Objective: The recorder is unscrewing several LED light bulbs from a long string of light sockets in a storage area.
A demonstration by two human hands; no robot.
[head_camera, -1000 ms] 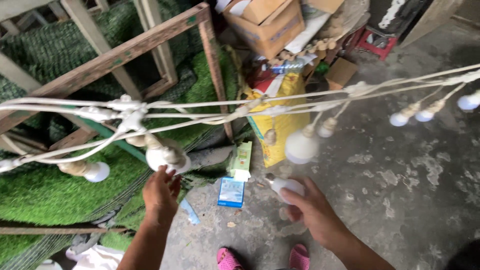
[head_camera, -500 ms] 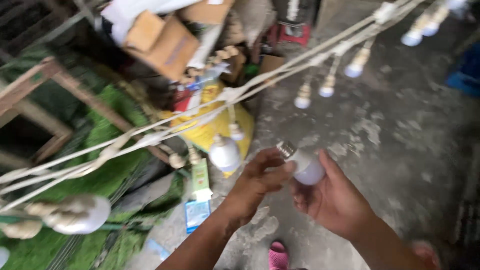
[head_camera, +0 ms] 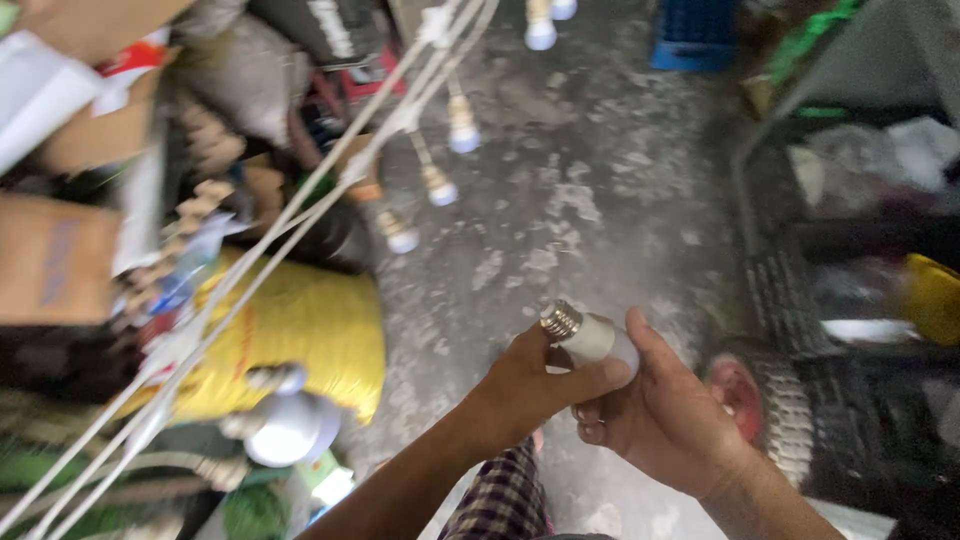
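Note:
Both of my hands hold one white light bulb (head_camera: 598, 340) with its metal screw base pointing up and left. My left hand (head_camera: 535, 388) wraps its thumb and fingers around the bulb's lower side. My right hand (head_camera: 665, 415) cups the bulb from the right, thumb pressed along its top. White cables (head_camera: 300, 215) strung with several hanging bulbs cross the view diagonally to the left; one larger bulb (head_camera: 285, 425) hangs at lower left, apart from my hands.
A yellow sack (head_camera: 290, 340) lies on the grey concrete floor (head_camera: 590, 190) at left, beside cardboard boxes (head_camera: 55, 260) and clutter. A blue crate (head_camera: 695, 40) stands at the top. Dark plastic crates (head_camera: 850, 290) fill the right side. Small bulbs (head_camera: 440, 190) dangle mid-frame.
The view has swung to the right, away from the green turf and wooden frame. My left hand left the hanging bulb and joined my right hand on the white bulb.

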